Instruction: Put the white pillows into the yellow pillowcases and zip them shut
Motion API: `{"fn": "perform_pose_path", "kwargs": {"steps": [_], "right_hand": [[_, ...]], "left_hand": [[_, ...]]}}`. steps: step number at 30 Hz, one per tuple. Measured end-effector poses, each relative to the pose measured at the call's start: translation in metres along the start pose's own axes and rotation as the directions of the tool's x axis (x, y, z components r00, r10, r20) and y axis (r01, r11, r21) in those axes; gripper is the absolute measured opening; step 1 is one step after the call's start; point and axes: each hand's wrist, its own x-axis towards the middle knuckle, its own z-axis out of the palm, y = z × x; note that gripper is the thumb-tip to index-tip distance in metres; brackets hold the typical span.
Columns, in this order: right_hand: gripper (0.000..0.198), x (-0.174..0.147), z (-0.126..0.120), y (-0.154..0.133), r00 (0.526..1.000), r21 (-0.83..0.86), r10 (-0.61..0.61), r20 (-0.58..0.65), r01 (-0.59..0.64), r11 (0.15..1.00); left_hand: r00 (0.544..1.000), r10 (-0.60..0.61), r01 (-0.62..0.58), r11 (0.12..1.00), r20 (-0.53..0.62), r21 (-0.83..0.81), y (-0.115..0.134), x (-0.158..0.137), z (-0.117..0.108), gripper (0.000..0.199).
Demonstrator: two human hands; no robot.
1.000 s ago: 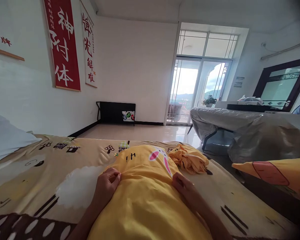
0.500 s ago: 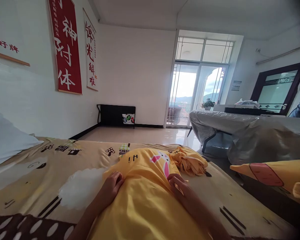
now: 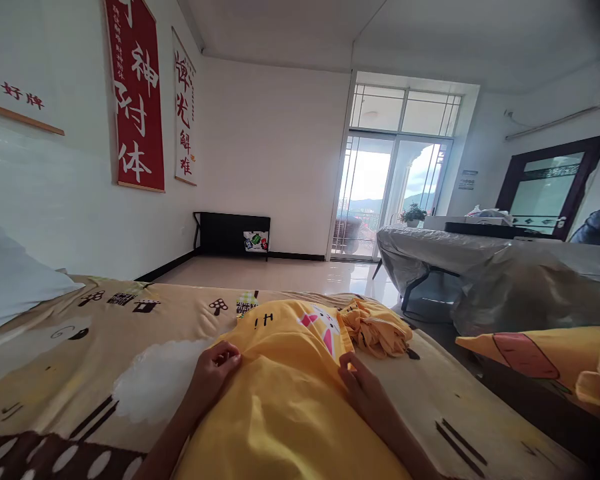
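Observation:
A yellow printed cloth [image 3: 280, 400] spreads from the bottom of the view onto the bed. Its far part carries a "Hi!" and a white rabbit with pink ears, upside down as I see them. My left hand [image 3: 219, 363] is closed at the cloth's left edge, fingers curled and thumb against them. At the right edge, below the rabbit, my right hand [image 3: 357, 379] pinches the same cloth. Beside the rabbit print lies a crumpled bunch of yellow fabric [image 3: 380, 328]; whether it joins the cloth I cannot tell.
A beige patterned bed cover [image 3: 150, 313] lies beneath everything. A pale pillow [image 3: 20, 280] is at the left, and a yellow plush toy [image 3: 530, 360] at the right. Farther back stand a plastic-covered table [image 3: 430, 247] and a black folded panel [image 3: 223, 233] against the wall.
The view has tilted up slightly, so the room sits a little lower in the picture. Both hands keep to the cloth's two edges; the fabric between them has shifted slightly.

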Motion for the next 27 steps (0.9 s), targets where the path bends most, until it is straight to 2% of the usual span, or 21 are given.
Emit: {"fn": "perform_pose_path", "kwargs": {"steps": [3,6,8,11,14,16,19,21,25,27], "right_hand": [[0.032,-0.006,-0.002,-0.009,0.988,-0.097,-0.064,0.139,0.078,0.992],[0.029,-0.013,-0.009,-0.017,0.982,-0.149,-0.085,0.171,0.111,0.983],[0.030,-0.014,-0.013,-0.019,0.986,-0.146,-0.094,0.138,0.114,0.983],[0.031,-0.013,-0.016,-0.020,0.988,-0.125,-0.150,0.023,0.152,0.980],[0.030,-0.009,-0.015,-0.020,0.956,-0.107,-0.283,-0.077,0.274,0.956],[0.029,-0.008,-0.014,-0.021,0.933,-0.091,-0.329,-0.147,0.318,0.944],[0.030,-0.011,-0.016,-0.024,0.941,-0.046,-0.219,-0.258,0.215,0.976],[0.033,-0.014,-0.019,-0.025,0.933,-0.020,-0.131,-0.334,0.132,0.991],[0.033,-0.011,-0.012,-0.016,0.894,-0.027,-0.076,-0.441,0.072,0.997],[0.033,-0.003,0.003,-0.003,0.925,-0.059,-0.072,-0.372,0.053,0.997]], "left_hand": [[0.999,0.020,-0.020,1.000,-0.043,0.001,0.005,-0.001,-0.005,0.026],[0.993,0.059,-0.054,0.997,-0.105,0.049,0.013,-0.003,-0.010,0.025],[0.986,0.088,-0.079,0.994,-0.138,0.072,0.017,-0.006,-0.013,0.025],[0.973,0.130,-0.114,0.989,-0.189,0.093,0.023,-0.009,-0.018,0.023],[0.961,0.146,-0.124,0.986,-0.234,0.107,0.032,-0.013,-0.023,0.022],[0.944,0.183,-0.149,0.979,-0.276,0.143,0.039,-0.016,-0.024,0.021],[0.910,0.298,-0.254,0.950,-0.287,0.182,0.048,-0.023,-0.020,0.022],[0.915,0.318,-0.277,0.942,-0.250,0.187,0.050,-0.028,-0.013,0.024],[0.919,0.271,-0.200,0.946,-0.286,0.254,0.034,-0.030,0.010,0.028],[0.952,0.233,-0.162,0.935,-0.201,0.316,0.021,-0.026,0.022,0.027]]}}
